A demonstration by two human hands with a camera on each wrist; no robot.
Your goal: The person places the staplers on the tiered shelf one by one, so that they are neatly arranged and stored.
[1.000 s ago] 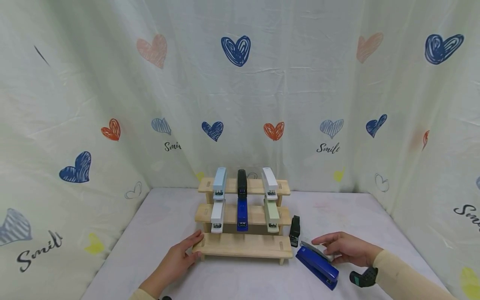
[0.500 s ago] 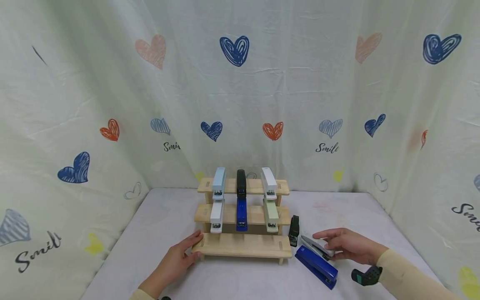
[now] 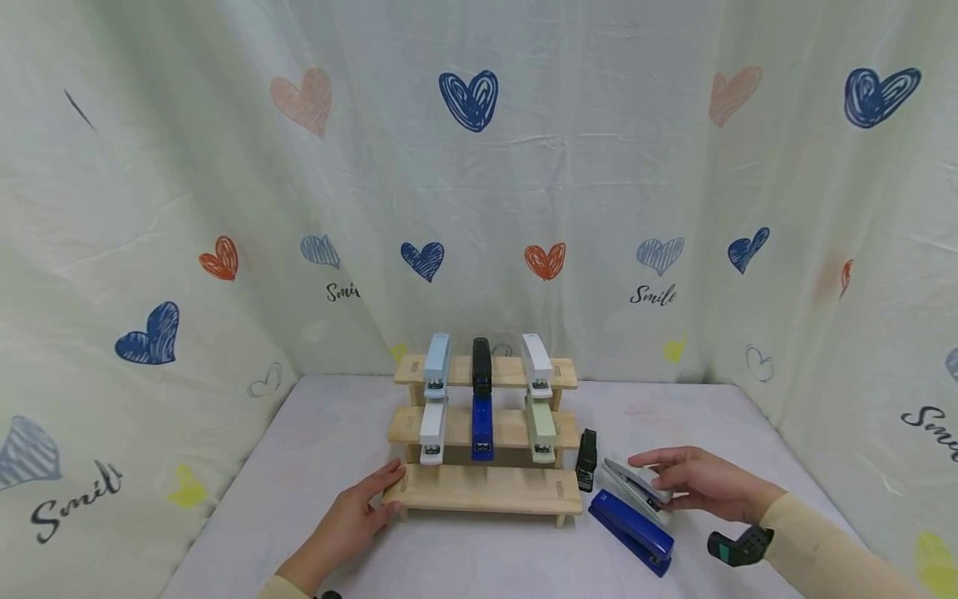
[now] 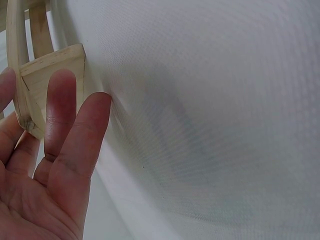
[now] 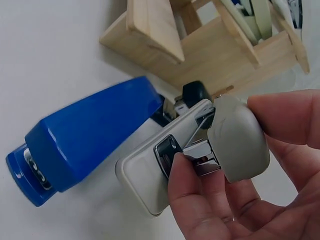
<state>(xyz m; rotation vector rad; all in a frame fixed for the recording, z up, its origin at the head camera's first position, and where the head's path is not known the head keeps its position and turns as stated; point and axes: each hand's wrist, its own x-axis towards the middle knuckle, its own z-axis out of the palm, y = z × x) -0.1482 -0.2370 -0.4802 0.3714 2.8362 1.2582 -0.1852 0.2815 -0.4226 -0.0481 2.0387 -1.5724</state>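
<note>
My left hand (image 3: 358,520) holds the left end of a three-step wooden rack (image 3: 486,495) at its lowest shelf. In the left wrist view, two fingers (image 4: 80,145) extend past the shelf's end, apart from it. Near the right end of the rack, my right hand (image 3: 711,484) pinches a light grey stapler (image 3: 638,492) by the front of its upper arm. The right wrist view shows the stapler's head (image 5: 237,140) between thumb and fingers, raised at an angle from its base (image 5: 150,175). A blue stapler (image 3: 632,531) lies right beside it on the table.
Light blue (image 3: 437,364), black (image 3: 482,366) and white (image 3: 535,364) staplers stand on the top shelf. Another white (image 3: 433,431), a blue (image 3: 482,428) and a green one (image 3: 541,428) fill the middle. A small black stapler (image 3: 587,460) sits right of the rack.
The grey stapler has moved out from behind the blue one, slightly up and right, and now shows more of its base. My right hand moved with it; the left hand stayed put.
</note>
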